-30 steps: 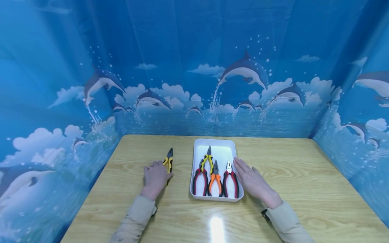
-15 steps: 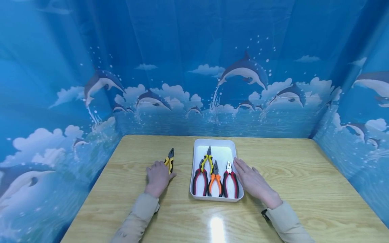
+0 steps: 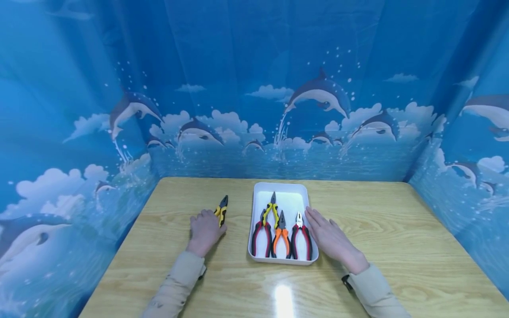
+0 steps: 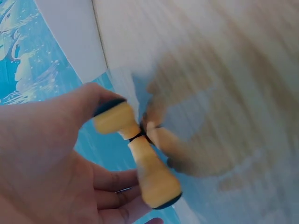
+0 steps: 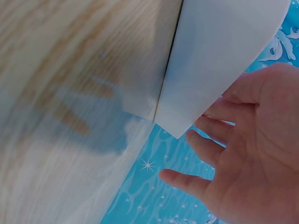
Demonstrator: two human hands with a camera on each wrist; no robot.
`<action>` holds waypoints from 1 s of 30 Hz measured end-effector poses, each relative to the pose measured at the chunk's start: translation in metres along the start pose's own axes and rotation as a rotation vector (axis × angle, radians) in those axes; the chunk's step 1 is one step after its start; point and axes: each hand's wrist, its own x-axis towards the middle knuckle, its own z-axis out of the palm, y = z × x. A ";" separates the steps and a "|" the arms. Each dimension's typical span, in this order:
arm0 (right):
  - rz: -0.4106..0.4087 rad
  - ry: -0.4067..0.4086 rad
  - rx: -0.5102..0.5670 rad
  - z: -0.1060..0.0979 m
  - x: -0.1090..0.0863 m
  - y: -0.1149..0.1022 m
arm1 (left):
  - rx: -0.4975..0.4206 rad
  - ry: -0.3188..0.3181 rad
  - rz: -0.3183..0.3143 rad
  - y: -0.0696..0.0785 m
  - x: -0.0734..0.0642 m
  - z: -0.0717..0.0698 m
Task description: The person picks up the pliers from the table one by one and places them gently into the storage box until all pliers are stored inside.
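My left hand (image 3: 206,232) grips yellow-and-black-handled pliers (image 3: 221,211) left of the white tray. In the left wrist view the thumb presses one handle of these pliers (image 4: 156,175) and the fingers lie along the other; their dark tip points away in the head view. Whether they touch the table, I cannot tell. Fingers fairly straight, my right hand (image 3: 333,239) rests against the right wall of the tray (image 3: 296,191). In the right wrist view its fingertips meet the tray's white side (image 5: 210,56).
Inside the tray lie red-and-black pliers (image 3: 257,238) at left, yellow-handled pliers (image 3: 276,214) above, orange-handled pliers (image 3: 281,238) in the middle, and silver-tipped pliers (image 3: 301,238) at right. Wooden table (image 3: 377,212) surrounds the tray; a blue dolphin curtain (image 3: 254,88) hangs behind.
The pliers in my left hand have shifted slightly right and tilted a little; the handle end seen below the hand earlier is now hidden. My right hand and the tray stay put.
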 end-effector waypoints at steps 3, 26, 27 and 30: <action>0.002 -0.001 -0.001 0.000 0.000 0.000 | -0.053 0.005 -0.009 -0.001 0.000 0.000; -0.007 0.016 -0.005 0.001 0.000 0.000 | 0.034 0.312 0.019 0.009 -0.007 -0.004; -0.008 0.017 -0.006 0.001 -0.001 0.000 | 0.040 0.321 0.019 0.011 -0.008 -0.005; -0.017 0.023 -0.010 0.001 -0.001 0.000 | 0.052 0.327 0.022 0.017 -0.009 -0.008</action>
